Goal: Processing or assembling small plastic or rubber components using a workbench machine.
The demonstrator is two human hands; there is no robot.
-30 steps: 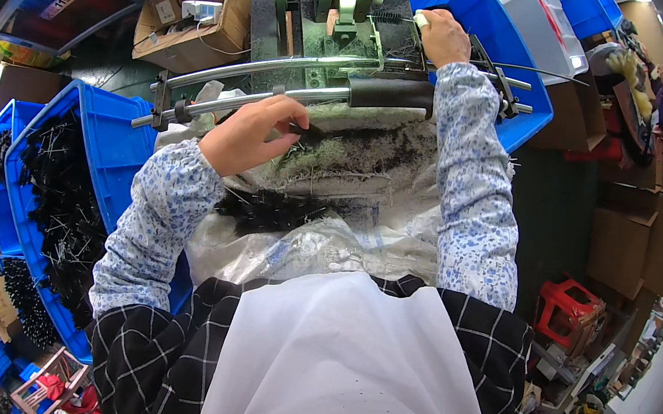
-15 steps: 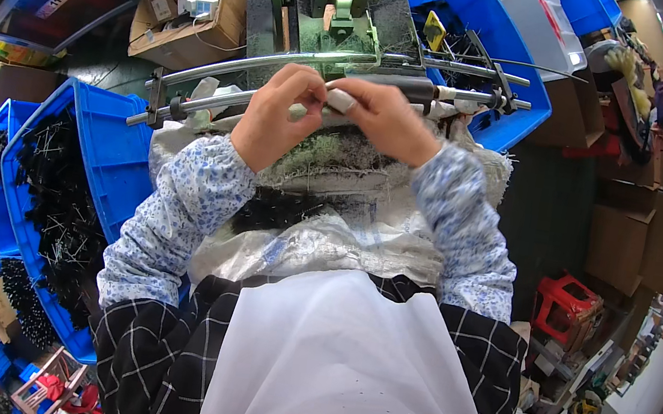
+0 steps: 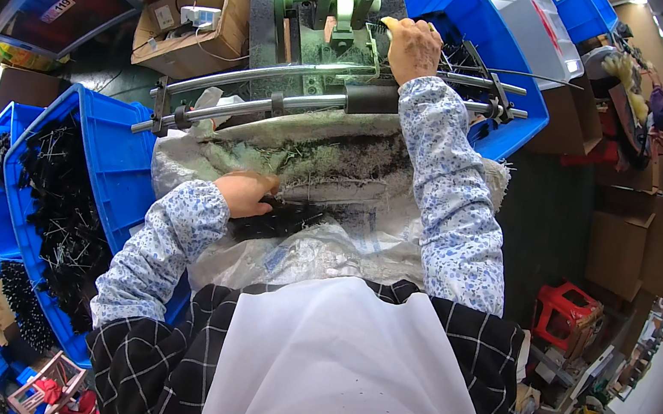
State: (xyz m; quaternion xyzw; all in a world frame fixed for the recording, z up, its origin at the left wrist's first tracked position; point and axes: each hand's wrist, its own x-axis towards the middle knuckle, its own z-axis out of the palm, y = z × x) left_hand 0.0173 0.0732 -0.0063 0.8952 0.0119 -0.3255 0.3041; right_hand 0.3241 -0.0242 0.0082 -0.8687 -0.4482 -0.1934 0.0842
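Note:
My left hand (image 3: pixel 247 194) rests low over a pile of thin black bristly pieces (image 3: pixel 286 219) on the pale woven cloth (image 3: pixel 314 261). Its thumb and fingertips are apart at the pile's left edge. Farther forward, my right hand (image 3: pixel 412 51) is closed beside the green machine (image 3: pixel 343 9), knuckles up, its fingers toward the machine's wheel. A yellowish covering shows at one fingertip. Whatever those fingers hold is too small or hidden to make out. Metal rods (image 3: pixel 260 112) with a dark sleeve (image 3: pixel 372 99) cross between my hands.
On the left, blue bins (image 3: pixel 108 163) hold black bristly pieces with thin wires. Another blue bin (image 3: pixel 527 121) stands behind the right forearm. A cardboard box (image 3: pixel 224 38) with a small white device is at the back left. A red stool (image 3: pixel 565 318) stands at right.
My hands, together above the rods before, have parted. The left came down and back to the black pile; the right moved forward and right to the machine.

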